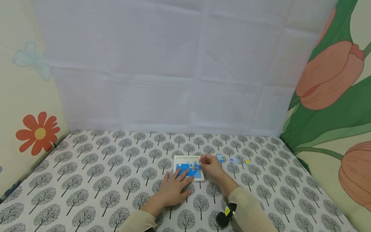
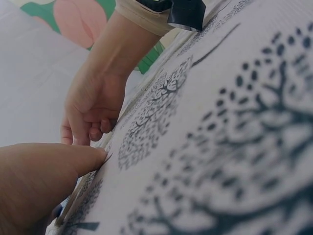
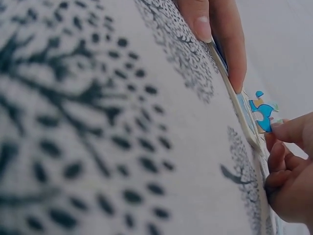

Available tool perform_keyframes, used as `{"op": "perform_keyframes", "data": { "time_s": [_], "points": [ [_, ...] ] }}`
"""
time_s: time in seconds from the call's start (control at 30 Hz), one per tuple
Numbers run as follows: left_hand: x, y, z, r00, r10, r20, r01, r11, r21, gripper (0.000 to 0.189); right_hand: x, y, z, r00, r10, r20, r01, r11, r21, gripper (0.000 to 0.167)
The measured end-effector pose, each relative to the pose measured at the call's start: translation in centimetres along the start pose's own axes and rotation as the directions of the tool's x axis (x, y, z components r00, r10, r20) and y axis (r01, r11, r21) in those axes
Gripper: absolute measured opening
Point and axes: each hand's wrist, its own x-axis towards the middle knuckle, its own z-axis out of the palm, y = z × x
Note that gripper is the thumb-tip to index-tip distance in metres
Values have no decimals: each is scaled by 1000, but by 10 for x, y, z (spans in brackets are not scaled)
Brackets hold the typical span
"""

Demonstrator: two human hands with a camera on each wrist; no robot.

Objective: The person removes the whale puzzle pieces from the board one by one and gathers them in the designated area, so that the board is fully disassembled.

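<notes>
At the right-hand side of a small white frame (image 1: 186,157), the right hand (image 1: 213,166) pinches a puzzle piece (image 3: 264,113) between thumb and forefinger, its other fingers curled in beneath. The frame lies on the tree-print cloth (image 1: 116,175), straight in front of the person, and the blue picture (image 1: 184,168) inside it is partly built.

The relation that counts most, as I judge it, is between that piece and the right part of the picture. The frame lies to the left of the right fingertips, which sit right by its right rim, so the right hand is much the nearer to that side. In the right wrist view the piece runs lengthwise away from the thumb, one end in the grip and a knobbed end free, slanting beside the frame. Whether its free end touches the built part I cannot tell. The slanting head view also hides which side of the frame is longer.

The left hand (image 1: 175,190) comes in from the near left, fingers straight and spread, tips resting on the frame's near left part; it grips nothing that shows. Its thumb points right, apart from the right hand.

Beyond the right hand, further right, three loose pieces (image 1: 233,160) lie in a row on the cloth, all nearer to the right hand than to the left.
</notes>
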Motion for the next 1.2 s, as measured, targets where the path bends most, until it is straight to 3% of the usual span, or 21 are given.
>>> {"op": "perform_keyframes", "data": {
  "time_s": [0.37, 0.6, 1.2],
  "points": [
    [2, 1, 1, 1000, 9, 1, -9, 1000, 12, 48, 0, -4, -5, 999, 14, 33, -13, 1000, -28, 7],
    [1, 1, 0, 1000, 13, -1, -13, 1000, -8, 48, 1, -8, -11, 994, 105, 40, -106, 994, 27, 11],
    [1, -2, 0, 1000, 10, 3, -10, 1000, -29, 48, -1, -19, -35, 999, 53, 10, -54, 996, 67, 15]
  ]
}}
